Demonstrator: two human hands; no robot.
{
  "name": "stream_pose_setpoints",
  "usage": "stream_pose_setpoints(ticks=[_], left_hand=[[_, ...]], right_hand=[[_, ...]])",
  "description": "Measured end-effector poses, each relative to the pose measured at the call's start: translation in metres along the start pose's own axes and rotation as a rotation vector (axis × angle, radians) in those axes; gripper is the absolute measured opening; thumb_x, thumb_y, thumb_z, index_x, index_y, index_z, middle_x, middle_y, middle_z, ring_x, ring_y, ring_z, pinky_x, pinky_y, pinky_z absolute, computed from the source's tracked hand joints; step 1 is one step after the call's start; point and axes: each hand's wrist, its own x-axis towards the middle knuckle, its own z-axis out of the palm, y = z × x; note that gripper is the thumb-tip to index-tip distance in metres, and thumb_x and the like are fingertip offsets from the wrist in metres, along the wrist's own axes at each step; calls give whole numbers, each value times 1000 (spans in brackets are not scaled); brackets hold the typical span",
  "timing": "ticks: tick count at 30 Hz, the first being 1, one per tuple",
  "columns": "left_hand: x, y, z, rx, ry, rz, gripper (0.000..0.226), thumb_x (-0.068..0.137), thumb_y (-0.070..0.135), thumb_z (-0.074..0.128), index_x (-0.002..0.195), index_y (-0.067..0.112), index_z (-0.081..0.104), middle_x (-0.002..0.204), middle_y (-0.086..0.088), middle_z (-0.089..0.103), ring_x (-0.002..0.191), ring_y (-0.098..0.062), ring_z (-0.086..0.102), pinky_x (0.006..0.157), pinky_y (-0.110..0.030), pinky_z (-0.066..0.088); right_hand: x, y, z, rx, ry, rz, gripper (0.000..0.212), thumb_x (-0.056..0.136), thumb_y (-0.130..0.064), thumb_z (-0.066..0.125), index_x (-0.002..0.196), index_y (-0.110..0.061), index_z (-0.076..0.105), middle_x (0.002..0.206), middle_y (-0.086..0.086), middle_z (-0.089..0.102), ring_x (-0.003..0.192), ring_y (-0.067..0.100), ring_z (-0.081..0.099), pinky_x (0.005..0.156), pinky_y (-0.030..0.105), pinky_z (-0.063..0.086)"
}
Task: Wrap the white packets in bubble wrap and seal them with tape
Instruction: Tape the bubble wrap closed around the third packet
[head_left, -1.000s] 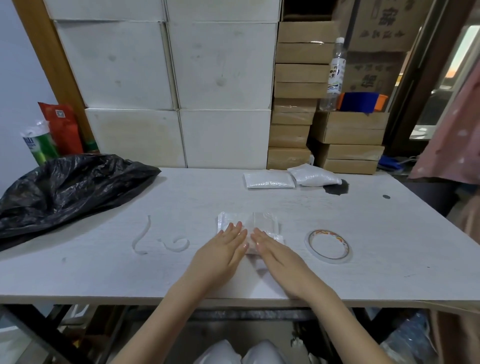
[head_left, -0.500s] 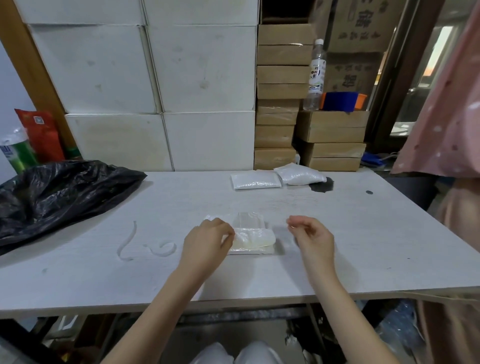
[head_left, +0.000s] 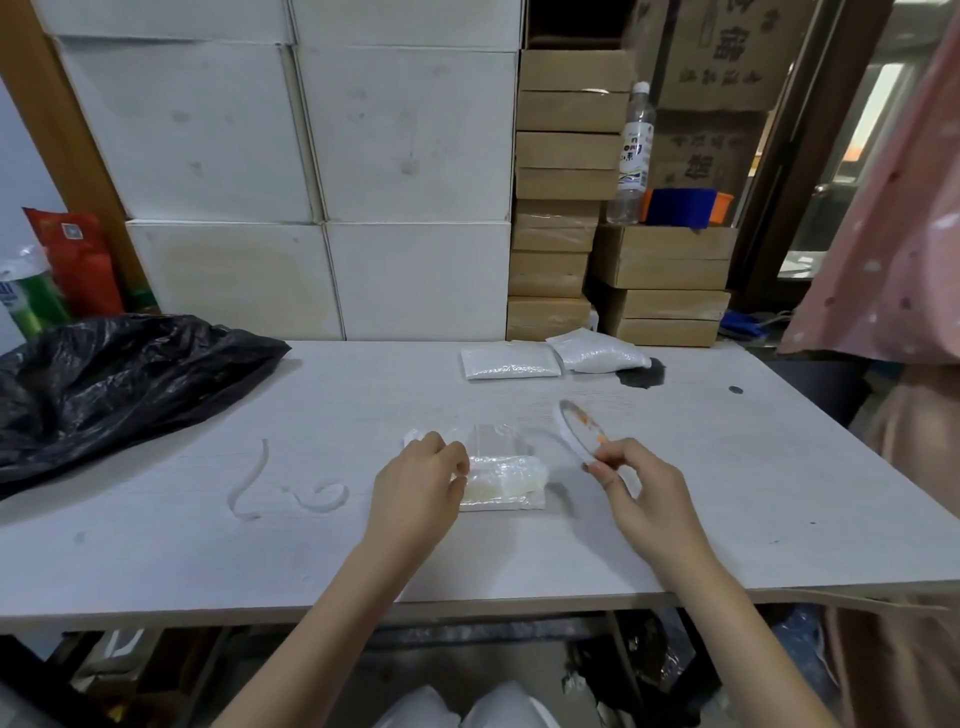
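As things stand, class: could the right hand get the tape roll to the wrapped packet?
Probably yes. The right hand holds the tape roll lifted beside the wrapped packet, with bare table between; the left hand grips the packet's other end.

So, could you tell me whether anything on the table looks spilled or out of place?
Yes: a dark stain marks the table beside the far white packet, like a spill. A loose curled strip also lies left.

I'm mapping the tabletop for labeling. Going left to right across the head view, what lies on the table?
black plastic bag → curled white strip → left hand on the bubble-wrapped packet → right hand holding the tape roll
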Motion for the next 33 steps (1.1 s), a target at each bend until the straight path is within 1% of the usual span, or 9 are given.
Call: stream_pose_setpoints(ticks=[4, 7, 9, 12, 15, 18, 22, 27, 33], left_hand=[[1, 3, -3, 14, 1, -12, 12, 81, 6, 57, 80, 16, 63, 78, 0, 60, 75, -23, 57, 53, -29, 40], [1, -1, -2, 97, 4, 36, 21, 63, 3, 74, 60, 16, 58, 53, 3, 55, 49, -22, 52, 43, -28, 33], [-2, -5, 1, 103, 23, 34, 18, 67, 5, 72, 61, 15, 59, 55, 2, 60, 54, -25, 54, 51, -29, 33], [-5, -6, -2, -40, 35, -42, 9, 88, 11, 56, 85, 12, 65, 83, 2, 68, 83, -26, 55, 72, -30, 32], [-8, -13, -4, -168, 29, -89, 19, 93, 11, 46, 98, 15, 64, 83, 9, 62, 93, -20, 51, 75, -26, 27], [-10, -20, -12, -365, -18, -165, 25, 95, 10, 41, 96, 18, 65, 64, 18, 48, 78, -7, 47, 76, -27, 28], [-13, -28, -20, -649, -142, -241, 14, 95, 27, 47, 91, 21, 59, 69, 22, 64, 79, -9, 52, 74, -32, 34], [-14, -39, -16, -629, -161, -234, 13, 86, 38, 58, 90, 26, 60, 83, 15, 72, 93, -7, 63, 79, -27, 42], [-7, -37, -24, -682, -156, -219, 18, 87, 25, 63, 73, 23, 51, 59, 12, 62, 52, 2, 49, 58, -22, 35]], right_hand=[[9, -30, 13, 184, -16, -160, 11, 89, -10, 60, 80, -15, 60, 81, -6, 61, 81, 3, 57, 76, 8, 41], [16, -40, 27, 76, -104, -359, 12, 88, -21, 55, 82, -11, 60, 76, -11, 55, 74, 4, 52, 71, 14, 42], [18, -44, 37, -63, -158, -481, 14, 88, -22, 52, 81, -11, 57, 76, -8, 54, 71, 8, 50, 66, 20, 43], [21, -48, 50, -253, -148, -589, 14, 85, -20, 52, 75, -11, 54, 70, -4, 53, 65, 11, 47, 57, 19, 36], [23, -49, 59, -329, -200, -599, 15, 83, -24, 50, 74, -13, 54, 68, -6, 54, 62, 11, 45, 55, 19, 31], [25, -49, 64, -295, -231, -554, 16, 84, -26, 48, 75, -14, 54, 69, -7, 55, 63, 9, 46, 58, 17, 29], [26, -51, 70, -264, -239, -545, 15, 86, -29, 49, 78, -17, 54, 72, -10, 56, 65, 6, 46, 56, 14, 27], [27, -51, 71, -276, -225, -565, 17, 88, -30, 51, 78, -16, 56, 72, -9, 58, 68, 7, 49, 60, 13, 29], [38, -59, 65, -372, -244, -689, 21, 86, -30, 51, 73, -15, 58, 66, -8, 58, 64, 13, 52, 58, 17, 33]])
